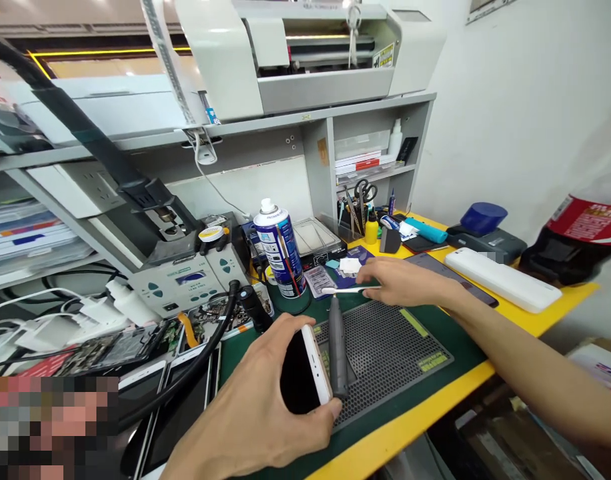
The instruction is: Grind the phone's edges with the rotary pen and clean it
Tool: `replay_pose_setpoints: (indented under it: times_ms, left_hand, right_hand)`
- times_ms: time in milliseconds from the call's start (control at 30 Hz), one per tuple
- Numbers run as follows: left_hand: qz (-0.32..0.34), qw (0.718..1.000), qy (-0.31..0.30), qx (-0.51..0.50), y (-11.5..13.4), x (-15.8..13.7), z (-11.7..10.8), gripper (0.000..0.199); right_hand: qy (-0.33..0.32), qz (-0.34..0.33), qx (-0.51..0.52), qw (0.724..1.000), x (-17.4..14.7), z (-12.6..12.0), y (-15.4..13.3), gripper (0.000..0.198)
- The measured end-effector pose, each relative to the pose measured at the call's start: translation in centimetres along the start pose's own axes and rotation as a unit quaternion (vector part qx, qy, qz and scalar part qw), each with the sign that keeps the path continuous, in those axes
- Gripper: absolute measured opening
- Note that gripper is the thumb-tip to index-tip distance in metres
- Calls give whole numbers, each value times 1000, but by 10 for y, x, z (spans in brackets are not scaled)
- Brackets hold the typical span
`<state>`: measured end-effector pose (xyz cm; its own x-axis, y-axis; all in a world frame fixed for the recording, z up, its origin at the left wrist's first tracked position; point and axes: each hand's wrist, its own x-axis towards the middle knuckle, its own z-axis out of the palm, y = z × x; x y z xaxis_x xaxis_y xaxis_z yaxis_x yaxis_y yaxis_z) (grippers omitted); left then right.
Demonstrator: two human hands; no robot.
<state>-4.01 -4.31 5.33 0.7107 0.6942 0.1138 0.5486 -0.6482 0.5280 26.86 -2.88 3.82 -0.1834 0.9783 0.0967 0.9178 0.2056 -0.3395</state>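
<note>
My left hand grips a smartphone by its edges, thumb at the near end and fingers at the far end. The phone is tilted up, its dark screen facing left and its white edge facing me. Just right of it, a grey screwdriver-like tool lies on the perforated mat, its near end close to my left thumb. Beyond the mat, my right hand pinches a slim white stick with a rounded white tip. That tip is above the tool's far end, apart from the phone.
A blue-and-white spray can stands behind the phone. At left are a soldering station, a black hose and more phones. A white power bank and a cola bottle occupy the right side, by the yellow table edge.
</note>
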Motion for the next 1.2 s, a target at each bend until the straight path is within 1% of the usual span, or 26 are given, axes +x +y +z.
replay_pose_setpoints:
  times_ms: [67, 133, 167, 200, 233, 267, 300, 367, 400, 467, 533, 600, 667, 733, 800, 933, 1033, 1100, 1200]
  left_hand:
    - [0, 1000, -16, -2, -2, -1, -3, 61]
    - [1, 1000, -26, -7, -3, -1, -6, 61]
    - [1, 999, -30, -10, -3, 0, -7, 60]
    - [1, 999, -34, -11, -3, 1, -8, 59]
    - [2, 999, -36, -12, -2, 1, -10, 57]
    - [3, 999, -36, -11, -2, 2, -11, 56]
    - [2, 999, -33, -10, -1, 2, -13, 55]
    - [-1, 1000, -24, -10, 0, 1, -16, 54]
    - [-5, 1000, -19, -11, 0, 0, -18, 53]
    - [-18, 999, -27, -15, 2, -1, -22, 52]
    - [-29, 998, -45, -20, 4, -2, -27, 51]
    - [-34, 997, -60, -25, 7, -3, -32, 49]
    - [-40, 996, -72, -30, 11, -2, -35, 48]
    - [-48, 995, -85, -37, 14, 0, -37, 48]
    - [-52, 994, -87, -44, 15, 2, -36, 51]
    - [-50, 994, -74, -56, 14, 5, -32, 54]
    - [-58, 994, -74, -55, 13, 4, -30, 55]
    - [-50, 996, -62, -46, 13, 3, -28, 54]
    - [-29, 998, -49, -36, 13, 2, -24, 53]
  right_hand:
    - [20, -25, -15, 999, -2, 5, -11, 28]
    - [8, -71, -21, 997, -6, 13, -29, 35]
    - [-14, -109, -21, 994, -8, 18, -39, 41]
    - [-35, -167, -34, 985, -10, 24, -48, 47]
    - [-44, -209, -55, 975, -11, 31, -57, 52]
    - [-48, -229, -65, 970, -12, 37, -63, 51]
    - [-45, -238, -63, 968, -12, 41, -68, 45]
    - [-39, -242, -51, 968, -11, 45, -72, 34]
    - [-36, -241, -37, 969, -11, 43, -71, 31]
    - [-22, -228, 2, 973, -10, 34, -66, 31]
    - [15, -192, 58, 980, -10, 21, -59, 29]
    - [78, -122, 130, 981, -9, 10, -52, 21]
    - [142, -42, 209, 967, -7, 5, -46, 26]
    - [167, 17, 271, 948, -4, 4, -42, 32]
    - [140, 46, 318, 937, -1, 5, -38, 34]
    - [22, 65, 396, 916, 1, 2, -30, 41]
    - [-56, 60, 437, 896, -2, -11, -17, 53]
    - [-100, 53, 455, 883, -5, -20, -8, 60]
    - [-126, 38, 463, 876, -8, -27, 0, 60]
